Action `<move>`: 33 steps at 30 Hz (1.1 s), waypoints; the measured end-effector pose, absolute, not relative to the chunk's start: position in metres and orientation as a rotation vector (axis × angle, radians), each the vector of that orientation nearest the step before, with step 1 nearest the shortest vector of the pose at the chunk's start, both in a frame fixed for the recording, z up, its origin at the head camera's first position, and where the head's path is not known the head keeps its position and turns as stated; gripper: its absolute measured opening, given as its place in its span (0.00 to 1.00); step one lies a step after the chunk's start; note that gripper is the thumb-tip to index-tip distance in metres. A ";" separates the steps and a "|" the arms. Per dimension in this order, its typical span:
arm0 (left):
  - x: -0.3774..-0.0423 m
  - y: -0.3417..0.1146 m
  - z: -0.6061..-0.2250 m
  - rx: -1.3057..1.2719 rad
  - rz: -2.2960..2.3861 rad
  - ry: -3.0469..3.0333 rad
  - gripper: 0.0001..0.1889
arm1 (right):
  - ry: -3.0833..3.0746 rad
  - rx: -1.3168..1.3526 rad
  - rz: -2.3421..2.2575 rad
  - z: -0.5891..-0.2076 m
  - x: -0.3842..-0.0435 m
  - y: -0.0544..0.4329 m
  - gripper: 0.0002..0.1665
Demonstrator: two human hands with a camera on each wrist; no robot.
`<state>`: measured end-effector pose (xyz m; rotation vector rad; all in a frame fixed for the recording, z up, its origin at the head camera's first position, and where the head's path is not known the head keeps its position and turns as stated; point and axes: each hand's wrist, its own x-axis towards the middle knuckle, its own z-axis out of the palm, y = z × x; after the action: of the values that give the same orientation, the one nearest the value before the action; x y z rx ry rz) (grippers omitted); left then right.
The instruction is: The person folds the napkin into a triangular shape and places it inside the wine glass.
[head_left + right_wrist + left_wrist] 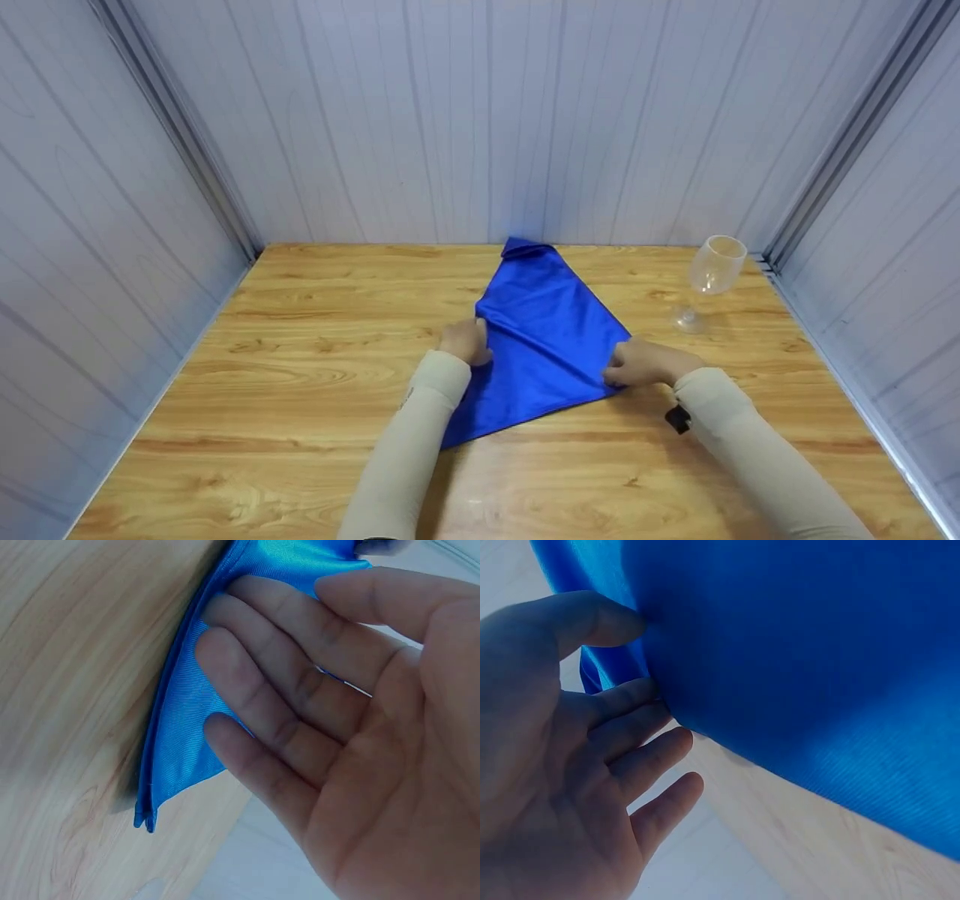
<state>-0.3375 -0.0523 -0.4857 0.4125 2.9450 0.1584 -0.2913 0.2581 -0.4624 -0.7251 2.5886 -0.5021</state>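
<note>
A shiny blue cloth [540, 330] lies on the wooden table, its far end turned over in a small flap. My left hand [466, 341] pinches the cloth's left edge. In the left wrist view, the thumb of the left hand [577, 735] presses the blue fabric [802, 652] while the forefinger goes behind its edge; the other fingers are spread. At the right corner is my right hand [637, 362]. The right wrist view shows this hand [330, 712] with gently bent fingers against the cloth [180, 742], whose layered edges lie beyond the fingertips.
A clear stemmed wine glass [716, 266] stands upright at the back right of the table [322, 360]. Pale panelled walls [420, 120] enclose the back and both sides. A small black object [678, 419] is at the right wrist.
</note>
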 end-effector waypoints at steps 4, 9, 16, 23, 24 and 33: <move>-0.331 -0.052 -0.480 0.385 0.214 2.923 0.28 | 2.615 -0.769 -0.573 -0.470 -0.299 0.264 0.20; -0.330 -0.050 -0.481 0.354 0.171 2.914 0.31 | 2.803 -0.832 -0.645 -0.485 -0.313 0.273 0.14; -0.329 -0.048 -0.482 0.365 0.188 2.921 0.31 | 2.861 -0.774 -0.547 -0.495 -0.325 0.281 0.26; -0.329 -0.049 -0.484 0.369 0.213 2.937 0.31 | 2.867 -0.684 -0.421 -0.494 -0.326 0.281 0.27; -0.329 -0.049 -0.484 0.370 0.209 2.940 0.31 | 2.868 -0.669 -0.413 -0.495 -0.325 0.281 0.27; -0.330 -0.048 -0.484 0.385 0.108 2.945 0.34 | 2.871 -0.603 -0.328 -0.494 -0.323 0.287 0.28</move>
<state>-0.3296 -0.0482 -0.4845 0.3854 2.9448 0.1077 -0.3227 0.2875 -0.4944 -0.6027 2.8710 -0.3280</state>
